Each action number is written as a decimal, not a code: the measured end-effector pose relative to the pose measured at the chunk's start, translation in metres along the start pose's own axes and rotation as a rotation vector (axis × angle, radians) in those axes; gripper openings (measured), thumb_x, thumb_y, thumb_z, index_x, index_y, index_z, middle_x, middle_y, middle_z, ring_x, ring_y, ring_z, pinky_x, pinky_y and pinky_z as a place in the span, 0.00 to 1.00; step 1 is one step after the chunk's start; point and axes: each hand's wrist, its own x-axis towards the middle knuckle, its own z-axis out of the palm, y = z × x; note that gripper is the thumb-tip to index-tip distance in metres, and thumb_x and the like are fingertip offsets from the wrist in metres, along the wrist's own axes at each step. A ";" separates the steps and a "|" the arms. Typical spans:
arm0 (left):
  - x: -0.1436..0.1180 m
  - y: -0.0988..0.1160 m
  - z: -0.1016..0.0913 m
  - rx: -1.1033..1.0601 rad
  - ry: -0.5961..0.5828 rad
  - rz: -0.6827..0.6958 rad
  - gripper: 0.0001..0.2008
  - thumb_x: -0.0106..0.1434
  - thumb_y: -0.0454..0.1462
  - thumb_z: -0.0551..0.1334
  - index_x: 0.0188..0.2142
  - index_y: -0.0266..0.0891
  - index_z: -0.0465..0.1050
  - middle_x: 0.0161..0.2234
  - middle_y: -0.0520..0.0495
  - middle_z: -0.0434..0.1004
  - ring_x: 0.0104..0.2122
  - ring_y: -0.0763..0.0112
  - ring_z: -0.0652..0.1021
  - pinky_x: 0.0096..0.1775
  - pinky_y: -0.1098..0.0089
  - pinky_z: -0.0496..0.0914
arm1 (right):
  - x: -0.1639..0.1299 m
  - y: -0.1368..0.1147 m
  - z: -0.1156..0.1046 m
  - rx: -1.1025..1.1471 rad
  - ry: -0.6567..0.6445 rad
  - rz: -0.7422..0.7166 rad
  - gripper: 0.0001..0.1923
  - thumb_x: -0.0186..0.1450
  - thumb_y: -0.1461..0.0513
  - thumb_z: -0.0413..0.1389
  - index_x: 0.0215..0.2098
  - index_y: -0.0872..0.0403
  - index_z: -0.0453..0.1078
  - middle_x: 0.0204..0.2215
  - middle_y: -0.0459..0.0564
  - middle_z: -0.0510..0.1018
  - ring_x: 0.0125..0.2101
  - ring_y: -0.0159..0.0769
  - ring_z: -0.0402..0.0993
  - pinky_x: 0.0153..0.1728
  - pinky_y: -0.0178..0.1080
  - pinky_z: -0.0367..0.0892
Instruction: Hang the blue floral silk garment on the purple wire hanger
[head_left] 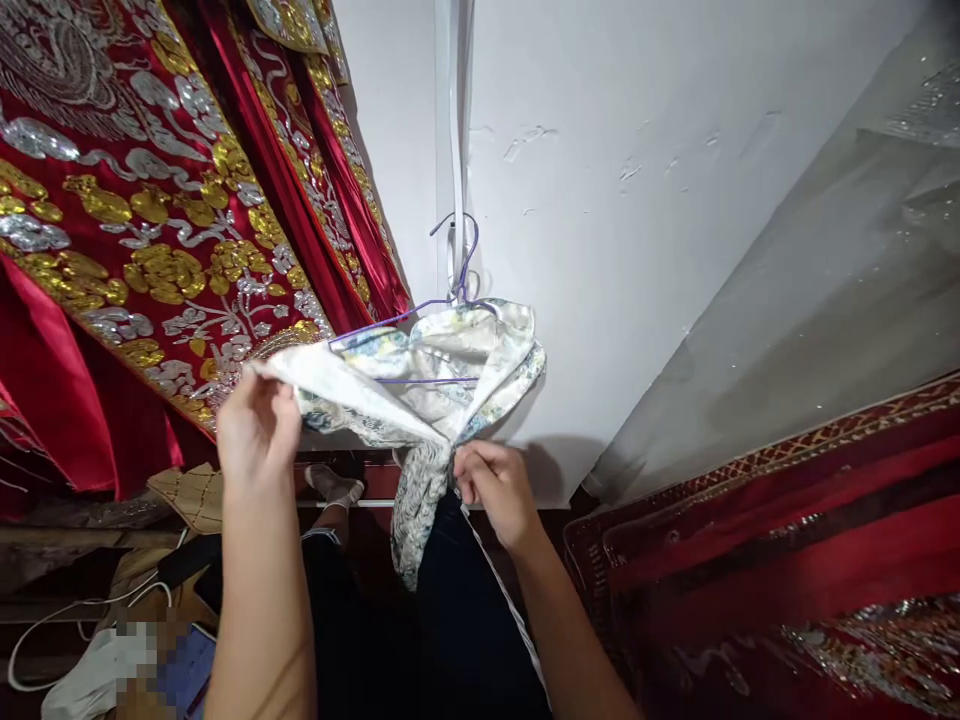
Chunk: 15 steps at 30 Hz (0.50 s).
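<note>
While left hand (pixel 257 425) pinches garment (pixel 420 375), right hand (pixel 491 485) seemingly grips its bunched middle.

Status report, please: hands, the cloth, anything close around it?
Left hand pinches the cloth at its edge; right hand grips its bunched middle. Cloth drapes over purple hanger. Red embroidered fabric hangs close at left.
</note>
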 end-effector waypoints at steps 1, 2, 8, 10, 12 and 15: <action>-0.005 -0.014 -0.013 -0.053 0.056 -0.085 0.14 0.74 0.31 0.49 0.32 0.37 0.67 0.24 0.53 0.70 0.29 0.79 0.74 0.39 0.77 0.72 | -0.005 0.006 0.003 0.029 0.004 -0.002 0.16 0.66 0.57 0.52 0.22 0.53 0.68 0.12 0.42 0.66 0.15 0.28 0.59 0.21 0.34 0.52; -0.014 -0.031 -0.025 -0.096 0.084 -0.165 0.13 0.73 0.32 0.50 0.32 0.37 0.67 0.25 0.51 0.73 0.30 0.77 0.75 0.40 0.74 0.74 | -0.010 0.012 0.006 0.055 0.017 0.009 0.16 0.66 0.56 0.52 0.22 0.53 0.68 0.12 0.42 0.66 0.15 0.28 0.59 0.20 0.34 0.52; -0.092 -0.119 -0.067 -0.029 0.166 -0.238 0.05 0.63 0.37 0.64 0.34 0.37 0.73 0.32 0.49 0.77 0.36 0.71 0.79 0.43 0.70 0.72 | -0.036 0.033 -0.016 0.040 0.012 0.151 0.15 0.62 0.59 0.51 0.18 0.53 0.65 0.09 0.42 0.64 0.12 0.27 0.54 0.19 0.34 0.49; -0.109 -0.122 -0.065 -0.016 0.125 -0.249 0.10 0.58 0.40 0.69 0.35 0.37 0.74 0.33 0.49 0.77 0.35 0.70 0.78 0.41 0.71 0.71 | -0.044 0.029 -0.030 -0.030 -0.186 0.225 0.14 0.59 0.63 0.50 0.17 0.54 0.67 0.08 0.41 0.64 0.11 0.26 0.54 0.19 0.33 0.49; -0.120 -0.113 -0.055 -0.050 0.065 -0.284 0.14 0.55 0.43 0.71 0.35 0.37 0.73 0.32 0.51 0.75 0.31 0.72 0.75 0.36 0.73 0.70 | -0.049 0.023 -0.037 -0.090 -0.415 0.311 0.13 0.60 0.64 0.50 0.19 0.55 0.71 0.10 0.42 0.67 0.13 0.26 0.57 0.21 0.32 0.52; -0.137 -0.089 -0.029 -0.074 -0.112 -0.322 0.15 0.57 0.45 0.71 0.35 0.38 0.72 0.30 0.51 0.71 0.29 0.73 0.73 0.34 0.74 0.69 | -0.051 0.020 -0.036 -0.155 -0.520 0.362 0.14 0.64 0.59 0.54 0.24 0.55 0.75 0.15 0.45 0.73 0.18 0.29 0.63 0.23 0.33 0.57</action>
